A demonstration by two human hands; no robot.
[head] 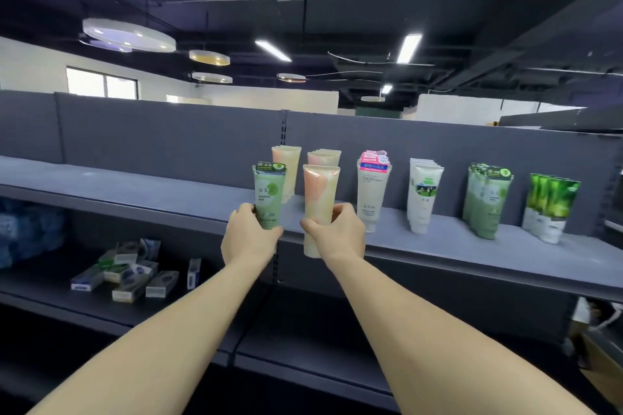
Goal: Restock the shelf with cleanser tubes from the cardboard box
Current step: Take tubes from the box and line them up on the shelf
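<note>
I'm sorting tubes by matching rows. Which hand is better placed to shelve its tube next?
Probably the right hand: its peach-and-yellow plastic tube is directly in front of the matching peach rows. The left hand holds a green seaweed tube, whose matching row stands far right.

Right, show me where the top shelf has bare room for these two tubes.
The top shelf is bare left of the peach tube rows, right to its left end. Narrow gaps separate the rows further right, up to the bright green packs; that stretch is crowded.
</note>
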